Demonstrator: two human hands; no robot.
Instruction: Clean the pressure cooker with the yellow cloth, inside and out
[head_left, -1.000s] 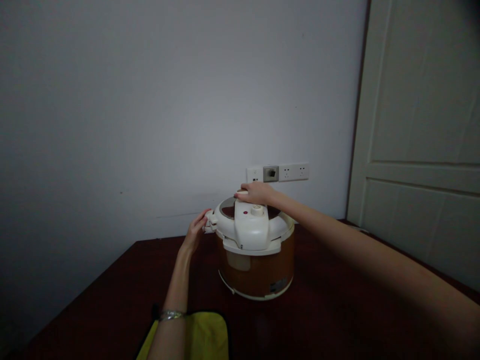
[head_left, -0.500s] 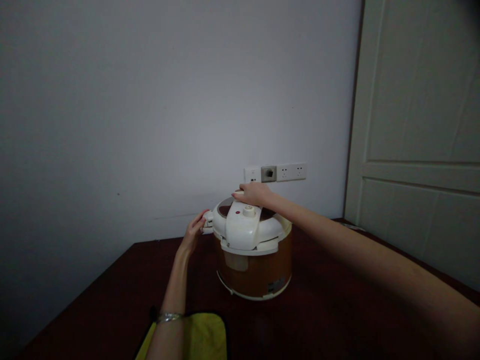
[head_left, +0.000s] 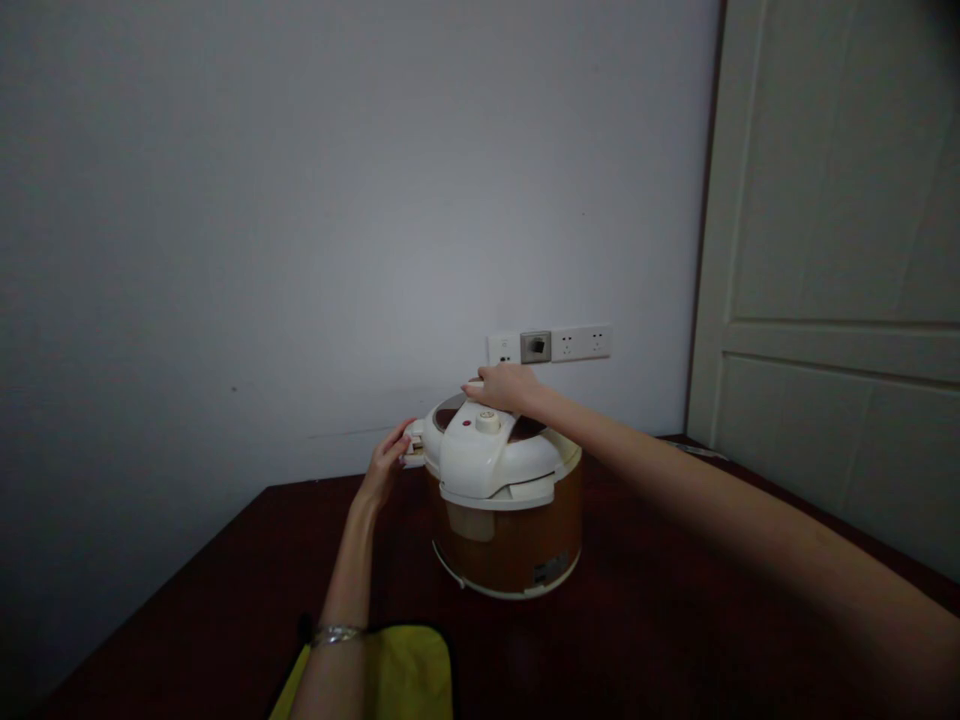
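A pressure cooker (head_left: 502, 545) with a brown body stands upright on the dark red table. Its white lid (head_left: 469, 462) carries a round knob (head_left: 487, 421) and a small red dot. My right hand (head_left: 508, 387) is closed around the handle on top of the lid; the palm hides most of that handle. At the cooker's left side, my left hand (head_left: 388, 458) grips the white side handle (head_left: 414, 443), fingers curled over it. A silver bangle sits on my left forearm.
A yellow cloth (head_left: 412, 670) with a dark edge lies under my left forearm at the table's front. Wall sockets (head_left: 581, 343) and a dark plug piece (head_left: 537, 346) are behind the cooker. A pale panelled door (head_left: 840, 280) stands on the right.
The lid has turned slightly on the cooker, its front part and knob shifting to the left under my right hand. My left hand stays on the side handle.
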